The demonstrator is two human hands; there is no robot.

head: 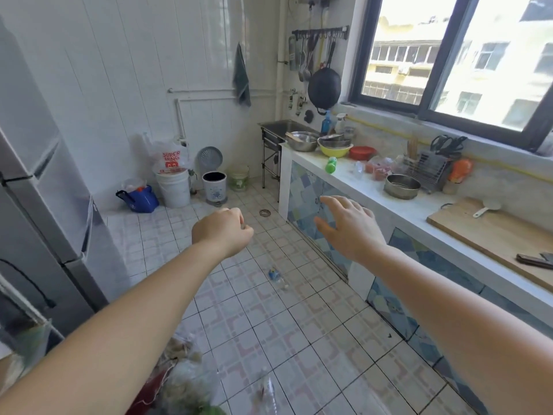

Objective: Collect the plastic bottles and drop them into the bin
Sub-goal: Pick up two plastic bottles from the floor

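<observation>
Near the bottom edge, a clear bottle (267, 393) lying on the floor (314, 339). Further out, left hand (223, 232) curled closed, contents hidden; right hand (350, 226) with fingers (324, 200) spread, empty. Below them, a second bottle (276, 277) on the tiles. Beyond, a green bottle (331, 165) on the worktop (374, 190); far back, the bin (214, 187), lid up.

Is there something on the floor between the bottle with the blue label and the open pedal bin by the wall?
Nothing visible blocks it. Between the bottle and the bin lies bare floor tile; a flat drain ring sits off to the right. The left hand hangs above that stretch.
</observation>
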